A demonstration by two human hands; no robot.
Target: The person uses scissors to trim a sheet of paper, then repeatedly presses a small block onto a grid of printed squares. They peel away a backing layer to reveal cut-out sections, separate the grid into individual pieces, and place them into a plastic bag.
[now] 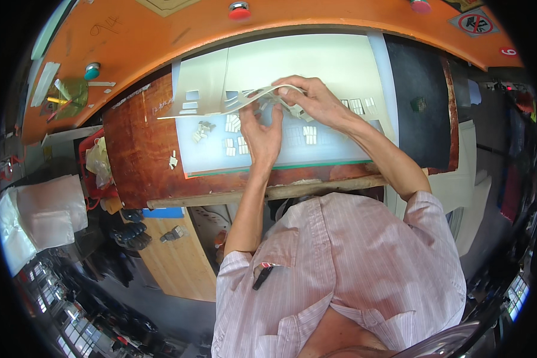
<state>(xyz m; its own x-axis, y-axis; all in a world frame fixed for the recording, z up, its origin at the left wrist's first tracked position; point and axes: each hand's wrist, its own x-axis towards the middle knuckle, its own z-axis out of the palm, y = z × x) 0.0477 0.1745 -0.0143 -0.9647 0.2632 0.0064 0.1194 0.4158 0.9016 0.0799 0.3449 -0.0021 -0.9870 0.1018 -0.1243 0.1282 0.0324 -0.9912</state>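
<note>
A thin, flexible off-white sheet (209, 114) is held bent above the pale work surface (268, 156), its long edge turned toward me. My right hand (317, 102) is closed on the sheet's right part, fingers over its upper edge. My left hand (262, 134) grips it from below near its middle; the fingertips are partly hidden by the sheet. Beneath and beside the hands, small white rectangular pieces (309, 135) lie in neat groups. A loose heap of similar pieces (203, 130) sits to the left.
An orange machine front (179, 36) runs along the back, with a red button (239, 11) and a green button (92, 71). A black mat (420, 125) lies at right. Small pieces (173, 160) rest on the brown wooden table (140, 134). A red crate (85, 156) holds plastic bags at left.
</note>
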